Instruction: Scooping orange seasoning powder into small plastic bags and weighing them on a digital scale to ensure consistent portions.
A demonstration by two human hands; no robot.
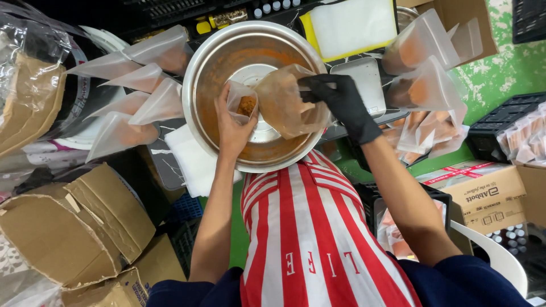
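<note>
two hands work over the metal bowl [199, 85], so spills land inside: the bare left hand [232, 128] pinches a small plastic bag [243, 103] open above its centre, the gloved right hand [339, 101] grips a larger powder bag [287, 101] tilted toward it; filled bags [424, 68] lie right of the bowl

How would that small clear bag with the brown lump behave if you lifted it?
The small bag looks floppy: its thin film creases in the left hand. Probably light, holding one small lump. It would likely sag bottom-heavy, since the lump sits low.
</note>
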